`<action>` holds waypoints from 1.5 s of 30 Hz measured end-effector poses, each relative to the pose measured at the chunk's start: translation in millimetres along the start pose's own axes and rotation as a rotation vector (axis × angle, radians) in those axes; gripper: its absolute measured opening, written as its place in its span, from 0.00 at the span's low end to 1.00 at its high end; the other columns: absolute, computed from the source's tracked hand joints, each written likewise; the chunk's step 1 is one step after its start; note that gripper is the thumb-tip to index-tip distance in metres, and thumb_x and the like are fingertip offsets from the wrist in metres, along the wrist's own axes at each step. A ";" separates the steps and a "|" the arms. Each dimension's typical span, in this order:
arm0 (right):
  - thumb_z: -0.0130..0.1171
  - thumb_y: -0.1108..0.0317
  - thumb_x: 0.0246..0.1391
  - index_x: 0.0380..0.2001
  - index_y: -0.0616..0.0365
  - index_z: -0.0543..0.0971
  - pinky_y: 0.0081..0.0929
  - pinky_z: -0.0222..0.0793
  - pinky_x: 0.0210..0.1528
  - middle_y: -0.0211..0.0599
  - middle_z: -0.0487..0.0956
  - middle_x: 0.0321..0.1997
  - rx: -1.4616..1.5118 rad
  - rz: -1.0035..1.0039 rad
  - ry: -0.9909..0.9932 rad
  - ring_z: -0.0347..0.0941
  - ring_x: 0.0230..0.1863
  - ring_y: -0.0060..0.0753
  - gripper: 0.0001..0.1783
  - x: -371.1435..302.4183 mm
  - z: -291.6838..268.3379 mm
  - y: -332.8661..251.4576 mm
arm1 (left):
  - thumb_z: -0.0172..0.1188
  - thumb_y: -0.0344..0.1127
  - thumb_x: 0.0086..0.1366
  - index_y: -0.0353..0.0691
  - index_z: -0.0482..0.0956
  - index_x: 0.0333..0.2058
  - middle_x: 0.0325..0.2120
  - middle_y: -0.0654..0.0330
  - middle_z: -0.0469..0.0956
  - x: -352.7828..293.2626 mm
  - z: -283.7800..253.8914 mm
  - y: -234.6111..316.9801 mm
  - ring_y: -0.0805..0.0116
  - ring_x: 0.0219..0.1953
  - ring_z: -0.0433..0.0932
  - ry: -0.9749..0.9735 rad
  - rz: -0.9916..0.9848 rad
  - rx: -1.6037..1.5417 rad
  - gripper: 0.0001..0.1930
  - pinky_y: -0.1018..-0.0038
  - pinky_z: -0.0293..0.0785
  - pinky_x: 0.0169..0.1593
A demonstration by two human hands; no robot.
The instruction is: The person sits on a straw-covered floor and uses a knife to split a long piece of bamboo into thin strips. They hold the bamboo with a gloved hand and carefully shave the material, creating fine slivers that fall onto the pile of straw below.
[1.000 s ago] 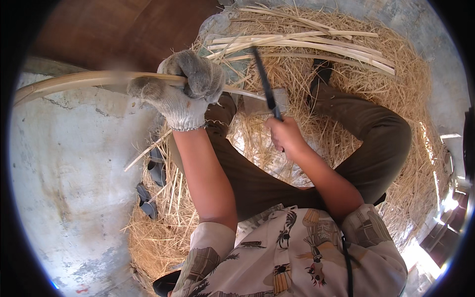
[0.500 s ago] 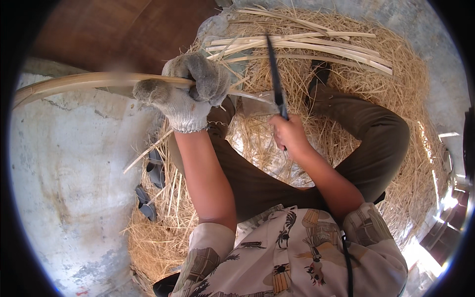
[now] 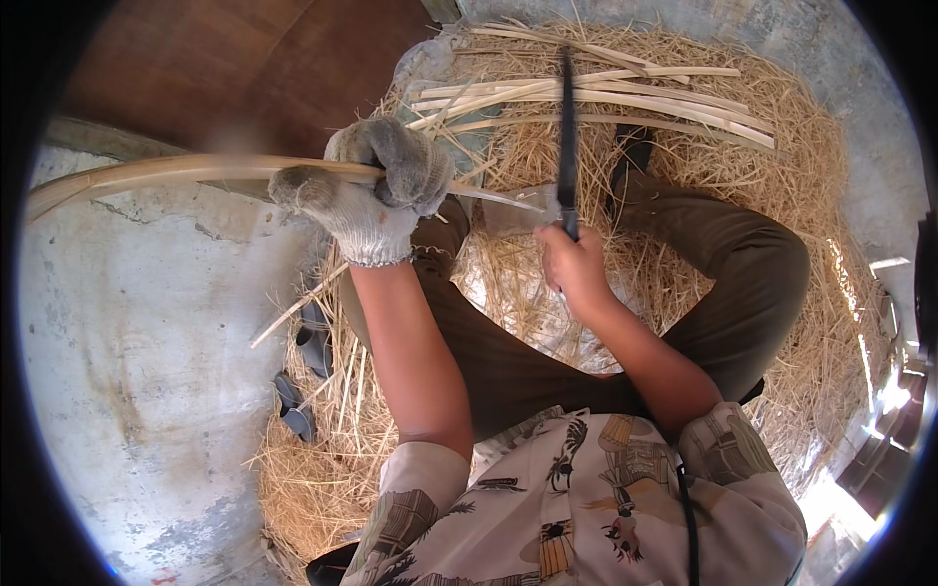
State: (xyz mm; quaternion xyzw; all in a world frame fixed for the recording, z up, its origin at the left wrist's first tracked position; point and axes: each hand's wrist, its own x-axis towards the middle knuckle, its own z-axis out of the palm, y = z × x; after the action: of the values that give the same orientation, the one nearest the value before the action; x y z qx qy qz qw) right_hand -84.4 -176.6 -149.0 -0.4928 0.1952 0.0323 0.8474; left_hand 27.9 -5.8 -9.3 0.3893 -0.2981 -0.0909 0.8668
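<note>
Here's the big grey-white plastered wall [image 3: 147, 342] filling the left side, and a wide heap of straw-coloured shavings [image 3: 816, 166] spreading over the floor from the far end round to the right. A flat reddish-brown panel [image 3: 225, 78] takes the far left corner. Into the heap go two legs in dark brown trousers [image 3: 723, 244], knees apart, and nearest of all comes a pale short-sleeved shirt with printed figures [image 3: 586, 488].

Now the long, curved, pale wooden strip [image 3: 127, 178]: it runs in from the far left and into the left hand in its grey-and-white knitted glove [image 3: 376, 186], fingers curled tight around it, a slim end poking out on the right. Far off lies a loose bundle of long pale strips [image 3: 635, 100] on the shavings. And there's the long black-bladed knife [image 3: 567, 137], blade pointing to the far side, just right of that slim end! The bare right hand [image 3: 576, 266] has its fingers closed around the handle. Beyond it, between the feet, sits a flat grey block [image 3: 523, 218].
</note>
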 end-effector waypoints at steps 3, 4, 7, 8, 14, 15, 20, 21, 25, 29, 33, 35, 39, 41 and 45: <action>0.57 0.70 0.58 0.17 0.53 0.66 0.26 0.48 0.10 0.24 0.62 0.10 0.176 -0.156 0.076 0.54 0.07 0.21 0.16 2.3 -4.7 33.3 | 0.52 0.90 0.39 0.36 0.66 0.18 0.08 0.65 0.57 1.9 6.1 -2.1 0.74 0.09 0.51 0.025 -0.005 -0.020 0.50 0.74 0.47 0.13; 0.56 0.70 0.59 0.17 0.52 0.65 0.26 0.48 0.11 0.24 0.62 0.10 0.056 -0.073 0.092 0.54 0.07 0.21 0.17 4.0 -9.7 58.3 | 0.52 0.91 0.39 0.36 0.66 0.18 0.08 0.65 0.57 4.1 8.5 -2.7 0.74 0.09 0.51 0.035 -0.009 -0.030 0.50 0.74 0.46 0.13; 0.56 0.69 0.59 0.18 0.54 0.69 0.29 0.47 0.11 0.22 0.65 0.12 -0.154 0.521 0.002 0.56 0.08 0.18 0.15 5.0 -18.6 62.9 | 0.52 0.91 0.38 0.37 0.65 0.18 0.08 0.65 0.58 1.4 8.3 -1.8 0.73 0.08 0.51 0.112 -0.006 -0.048 0.50 0.74 0.47 0.13; 0.56 0.69 0.60 0.17 0.54 0.69 0.29 0.47 0.11 0.22 0.65 0.12 -0.147 0.492 0.008 0.56 0.09 0.18 0.16 5.2 -14.7 55.4 | 0.51 0.92 0.37 0.36 0.66 0.18 0.09 0.63 0.60 0.6 -2.0 3.0 0.72 0.09 0.52 -0.001 -0.039 -0.073 0.51 0.73 0.48 0.13; 0.59 0.66 0.60 0.15 0.53 0.69 0.24 0.49 0.16 0.19 0.65 0.13 0.015 -0.186 0.047 0.58 0.14 0.12 0.20 0.7 -3.7 18.4 | 0.46 0.94 0.37 0.36 0.68 0.19 0.09 0.62 0.62 -1.6 13.2 -0.6 0.72 0.09 0.54 0.385 0.040 0.109 0.53 0.72 0.48 0.13; 0.59 0.65 0.60 0.15 0.53 0.69 0.25 0.50 0.17 0.20 0.66 0.13 -0.021 -0.190 0.054 0.59 0.14 0.13 0.20 0.6 -6.7 27.5 | 0.46 0.94 0.38 0.36 0.68 0.19 0.09 0.62 0.61 -0.5 10.2 -1.9 0.72 0.09 0.54 0.264 0.021 0.059 0.53 0.72 0.48 0.13; 0.59 0.63 0.55 0.18 0.62 0.73 0.31 0.57 0.18 0.32 0.71 0.14 -0.527 0.259 0.067 0.67 0.15 0.26 0.17 11.9 -21.0 63.0 | 0.45 0.93 0.39 0.35 0.68 0.19 0.09 0.63 0.60 2.1 3.9 0.1 0.71 0.09 0.54 0.050 -0.045 -0.053 0.53 0.72 0.48 0.13; 0.59 0.63 0.55 0.18 0.64 0.73 0.32 0.58 0.18 0.33 0.71 0.14 -0.496 0.442 0.036 0.68 0.16 0.28 0.17 14.1 -21.3 58.3 | 0.45 0.93 0.39 0.35 0.68 0.19 0.09 0.63 0.60 2.4 2.4 0.9 0.71 0.09 0.54 0.036 -0.041 -0.048 0.53 0.72 0.48 0.13; 0.58 0.63 0.56 0.18 0.63 0.73 0.33 0.57 0.17 0.33 0.71 0.13 -0.288 0.032 0.017 0.66 0.13 0.28 0.17 22.2 -18.3 34.7 | 0.45 0.94 0.39 0.35 0.68 0.19 0.09 0.64 0.59 -0.1 6.6 -1.3 0.73 0.09 0.54 0.183 -0.021 0.045 0.53 0.73 0.48 0.13; 0.58 0.64 0.56 0.17 0.58 0.71 0.33 0.55 0.16 0.28 0.67 0.12 -0.118 -0.128 0.048 0.61 0.12 0.23 0.17 12.6 -11.1 29.1 | 0.52 0.89 0.42 0.42 0.63 0.18 0.10 0.67 0.60 -3.3 17.7 -4.1 0.73 0.11 0.56 0.320 0.023 0.155 0.46 0.73 0.49 0.16; 0.57 0.67 0.55 0.18 0.56 0.67 0.33 0.46 0.11 0.26 0.60 0.10 -0.194 0.574 -0.009 0.58 0.10 0.23 0.15 16.8 -14.4 52.0 | 0.47 0.93 0.38 0.38 0.67 0.19 0.09 0.66 0.59 6.6 2.5 -2.3 0.73 0.09 0.53 -0.096 -0.046 -0.011 0.51 0.73 0.49 0.14; 0.57 0.68 0.55 0.19 0.56 0.66 0.34 0.43 0.09 0.28 0.60 0.10 -0.036 0.552 -0.029 0.59 0.09 0.25 0.14 13.1 -13.2 45.8 | 0.51 0.90 0.40 0.41 0.64 0.18 0.10 0.67 0.59 0.2 6.1 2.8 0.73 0.11 0.55 0.018 -0.066 0.059 0.47 0.73 0.49 0.16; 0.58 0.69 0.58 0.15 0.54 0.67 0.28 0.49 0.16 0.21 0.63 0.12 -0.247 -0.155 0.016 0.55 0.12 0.16 0.18 -0.9 4.1 12.0 | 0.51 0.91 0.38 0.41 0.65 0.19 0.10 0.66 0.60 -1.3 14.7 0.9 0.73 0.12 0.55 0.057 -0.058 0.071 0.48 0.72 0.49 0.16; 0.57 0.68 0.60 0.16 0.58 0.71 0.27 0.53 0.20 0.21 0.66 0.13 -0.263 -0.352 0.055 0.59 0.16 0.16 0.18 -1.0 1.8 15.0 | 0.50 0.91 0.38 0.41 0.65 0.19 0.10 0.66 0.60 0.9 15.1 1.3 0.73 0.12 0.55 0.033 -0.058 0.065 0.48 0.73 0.49 0.16; 0.59 0.61 0.55 0.15 0.63 0.73 0.34 0.61 0.21 0.35 0.72 0.13 -0.592 0.092 0.042 0.70 0.16 0.31 0.21 26.7 -29.3 63.0 | 0.43 0.95 0.36 0.38 0.65 0.17 0.08 0.65 0.57 7.6 16.7 -5.0 0.72 0.09 0.53 -0.069 -0.062 -0.137 0.52 0.73 0.47 0.13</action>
State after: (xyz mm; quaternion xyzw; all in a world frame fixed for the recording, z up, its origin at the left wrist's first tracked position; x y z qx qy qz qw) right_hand -84.2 -172.9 -223.4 -0.7098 0.2169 0.1159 0.6601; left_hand 24.6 -22.6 -0.8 0.3350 -0.3085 -0.1513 0.8773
